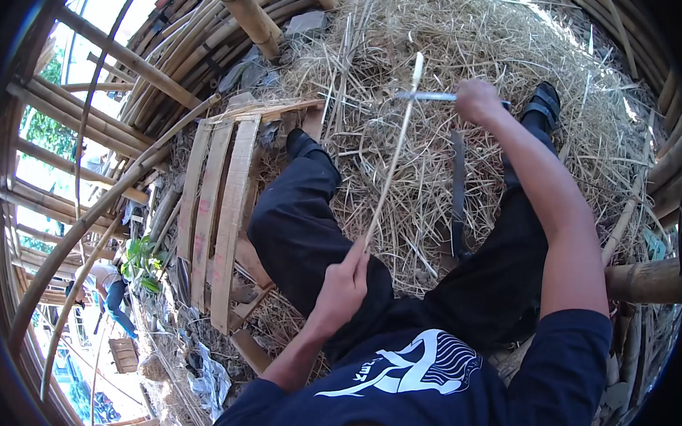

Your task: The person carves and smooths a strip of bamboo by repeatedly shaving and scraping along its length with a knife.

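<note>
My left hand [343, 285] is closed around the lower end of a thin bamboo strip [391, 169], close to my left thigh. The strip slants up and away from me, and its far tip looks pale and freshly cut. Farther out, my right hand [479, 102] grips a knife [430, 96] by its handle, which the fingers mostly hide. The knife's blade points left and crosses the strip near its far end; whether it touches or passes just over it, I cannot tell. Between my legs lies a long dark flat piece [458, 188] on the shavings.
Bamboo shavings [516, 45] cover the ground around my feet. A slatted wooden crate [217, 215] stands beside my left leg. Bamboo poles [120, 51] form a frame at left, with another person [113, 291] beyond it. A thick bamboo pole [646, 282] is at right.
</note>
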